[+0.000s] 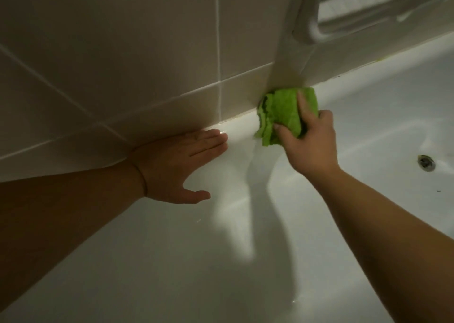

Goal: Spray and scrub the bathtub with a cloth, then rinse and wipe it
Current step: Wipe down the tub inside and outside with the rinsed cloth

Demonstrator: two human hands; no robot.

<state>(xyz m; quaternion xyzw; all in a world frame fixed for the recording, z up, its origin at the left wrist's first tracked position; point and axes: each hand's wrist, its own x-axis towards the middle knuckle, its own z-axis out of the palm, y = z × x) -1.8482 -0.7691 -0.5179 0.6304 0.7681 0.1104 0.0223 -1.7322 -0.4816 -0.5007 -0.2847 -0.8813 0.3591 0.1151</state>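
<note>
Scrubbing or wiping at the far corner, probably: right hand clutching green cloth against bathtub rim under tiled wall, left hand flat-fingered, bracing on the rim; next, likely, sweeping along the ledge toward drain.

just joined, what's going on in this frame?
A person is cleaning a white bathtub. The right hand grips a bunched green cloth and presses it onto the tub rim in the corner where the tiled walls meet. The left hand lies flat and open against the tub's inner side just below the rim, apparently for support. The drain shows at the right. No spray bottle or running water is in view.
</note>
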